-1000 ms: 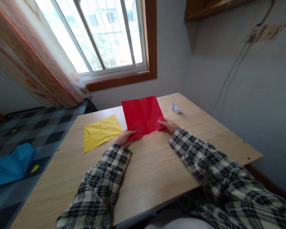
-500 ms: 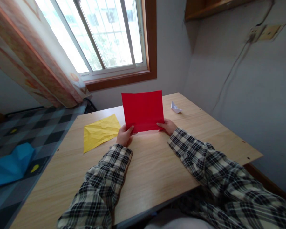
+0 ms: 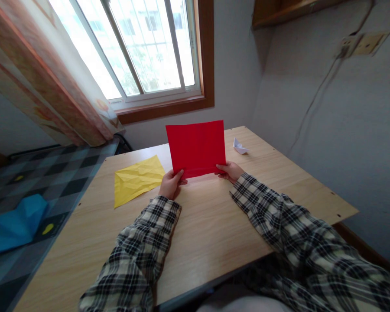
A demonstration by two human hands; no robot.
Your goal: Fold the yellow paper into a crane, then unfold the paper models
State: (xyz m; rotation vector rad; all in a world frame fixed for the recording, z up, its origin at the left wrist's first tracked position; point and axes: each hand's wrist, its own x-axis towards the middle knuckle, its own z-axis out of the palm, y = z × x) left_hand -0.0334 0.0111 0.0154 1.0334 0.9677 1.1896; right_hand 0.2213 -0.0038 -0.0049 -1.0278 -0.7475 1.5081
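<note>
Where the plaid sleeves (image 3: 143,242) reach forward over the wooden table (image 3: 214,225), a red paper sheet (image 3: 196,147) is held upright above the tabletop, just clear of the surface. Its lower left corner is pinched by the left hand (image 3: 170,184), thumb on the near face, and its lower right corner is pinched by the right hand (image 3: 229,170); both hands are closed on the sheet and kept apart by its width. The sheet is judged to be very light and thin, limp enough to sag if gripped at one point only, easily creased or torn, and not slippery; a hold at two corners or along one edge is judged best, with gentle tension between them. No writing, label or brand can be read on it. To the left, a yellow paper sheet (image 3: 138,178) lies flat on the table, creased. Farther off, near the right rear corner, a small white paper boat (image 3: 239,147) is seen. Off the table on the left, a blue paper shape (image 3: 14,225) rests on a checked cover. Beyond, a window (image 3: 143,47) with a curtain (image 3: 45,82) is seen, and a wall socket (image 3: 364,43) bears no legible marking.
</note>
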